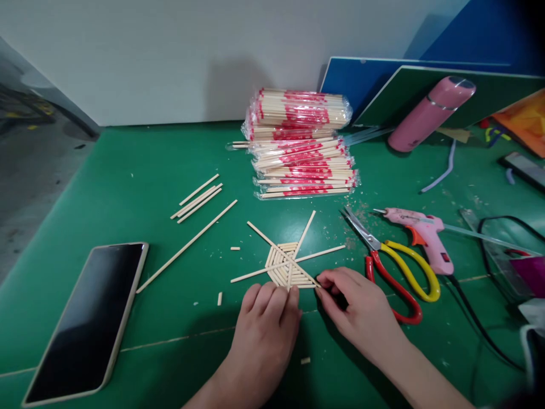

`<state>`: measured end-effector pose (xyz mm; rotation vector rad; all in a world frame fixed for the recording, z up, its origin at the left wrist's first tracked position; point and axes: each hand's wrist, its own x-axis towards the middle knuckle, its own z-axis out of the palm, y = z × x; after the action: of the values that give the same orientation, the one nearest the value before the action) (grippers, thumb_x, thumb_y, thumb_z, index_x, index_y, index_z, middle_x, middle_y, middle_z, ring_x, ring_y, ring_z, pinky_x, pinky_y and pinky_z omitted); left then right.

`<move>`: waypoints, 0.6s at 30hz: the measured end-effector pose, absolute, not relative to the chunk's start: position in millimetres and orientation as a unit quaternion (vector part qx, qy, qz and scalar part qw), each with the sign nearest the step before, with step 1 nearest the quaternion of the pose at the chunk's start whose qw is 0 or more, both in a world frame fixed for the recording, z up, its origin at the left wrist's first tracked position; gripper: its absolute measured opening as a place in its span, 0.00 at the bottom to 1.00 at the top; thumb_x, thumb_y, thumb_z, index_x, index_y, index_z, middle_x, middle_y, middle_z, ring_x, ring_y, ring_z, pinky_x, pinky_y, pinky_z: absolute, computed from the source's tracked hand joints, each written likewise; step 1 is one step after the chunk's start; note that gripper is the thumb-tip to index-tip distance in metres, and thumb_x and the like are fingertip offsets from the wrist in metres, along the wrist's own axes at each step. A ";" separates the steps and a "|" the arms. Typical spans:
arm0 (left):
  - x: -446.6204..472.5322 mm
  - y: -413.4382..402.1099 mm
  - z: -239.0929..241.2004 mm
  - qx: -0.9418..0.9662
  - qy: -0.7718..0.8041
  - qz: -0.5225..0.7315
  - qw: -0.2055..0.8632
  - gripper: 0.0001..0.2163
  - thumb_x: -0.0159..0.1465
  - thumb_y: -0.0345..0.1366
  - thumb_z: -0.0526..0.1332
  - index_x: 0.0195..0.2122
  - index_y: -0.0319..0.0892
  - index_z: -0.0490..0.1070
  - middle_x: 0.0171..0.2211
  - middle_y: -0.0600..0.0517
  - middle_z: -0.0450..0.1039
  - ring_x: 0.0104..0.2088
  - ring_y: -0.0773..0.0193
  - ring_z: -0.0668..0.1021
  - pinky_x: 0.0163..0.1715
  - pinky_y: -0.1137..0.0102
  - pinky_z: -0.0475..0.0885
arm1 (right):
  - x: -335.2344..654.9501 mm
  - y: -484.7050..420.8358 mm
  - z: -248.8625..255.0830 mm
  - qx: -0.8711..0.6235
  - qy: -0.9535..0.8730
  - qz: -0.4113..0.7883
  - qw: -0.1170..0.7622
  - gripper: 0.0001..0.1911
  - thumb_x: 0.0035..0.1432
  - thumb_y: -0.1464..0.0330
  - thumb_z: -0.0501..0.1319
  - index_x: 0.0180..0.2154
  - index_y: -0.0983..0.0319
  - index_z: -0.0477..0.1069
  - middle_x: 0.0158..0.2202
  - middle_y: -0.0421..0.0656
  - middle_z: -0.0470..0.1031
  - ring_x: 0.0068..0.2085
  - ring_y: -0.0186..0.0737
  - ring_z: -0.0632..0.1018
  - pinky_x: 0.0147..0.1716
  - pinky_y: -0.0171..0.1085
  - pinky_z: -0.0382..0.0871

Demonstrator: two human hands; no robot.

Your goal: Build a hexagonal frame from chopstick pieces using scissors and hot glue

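Observation:
A spider-web-like shape of thin wooden sticks (279, 265) lies flat on the green table. Three long sticks cross at its middle, with shorter pieces laid in rows between them. My left hand (266, 335) is closed, knuckles up, at the near edge of the web; its fingertips press around a crossing stick's near end and are partly hidden. My right hand (357, 312) pinches the lower right end of another crossing stick (307, 273) between thumb and forefinger. Short cut-off bits (220, 299) lie around the web.
Loose sticks (198, 200) and a phone (87, 324) lie to the left. Wrapped chopstick packets (304, 153) are piled behind. On the right are red-and-yellow-handled scissors (374, 245), a pink glue gun (426, 233) with a cord, and a pink bottle (430, 116).

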<state>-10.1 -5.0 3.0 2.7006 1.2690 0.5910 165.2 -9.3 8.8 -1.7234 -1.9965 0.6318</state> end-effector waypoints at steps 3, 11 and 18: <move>-10.9 -5.7 2.0 0.888 0.414 0.194 0.053 0.10 0.60 0.29 0.52 0.42 0.34 0.65 0.33 0.49 0.67 0.36 0.60 0.68 0.40 0.62 0.63 | 165.5 -9.2 9.2 -0.620 -0.719 0.226 0.218 0.03 0.54 0.72 0.53 0.31 0.60 0.65 0.28 0.39 0.68 0.30 0.34 0.69 0.30 0.33 0.62; -10.4 -5.2 2.3 0.885 0.418 0.197 0.049 0.10 0.60 0.29 0.51 0.42 0.36 0.65 0.33 0.49 0.68 0.36 0.61 0.68 0.39 0.62 0.65 | 164.4 -8.2 8.3 -0.619 -0.720 0.221 0.223 0.04 0.54 0.72 0.53 0.32 0.60 0.66 0.29 0.40 0.69 0.30 0.35 0.70 0.30 0.33 0.63; -10.0 -4.1 6.1 0.879 0.426 0.206 0.058 0.07 0.59 0.28 0.51 0.35 0.38 0.67 0.30 0.49 0.67 0.34 0.62 0.69 0.37 0.63 0.66 | 164.4 -8.5 10.4 -0.615 -0.721 0.232 0.221 0.06 0.55 0.72 0.52 0.33 0.60 0.67 0.31 0.42 0.70 0.32 0.37 0.71 0.32 0.34 0.65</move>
<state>-10.0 -4.1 6.1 2.6645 1.2913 0.6235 164.4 -8.5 10.4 -1.7004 -1.9919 0.6409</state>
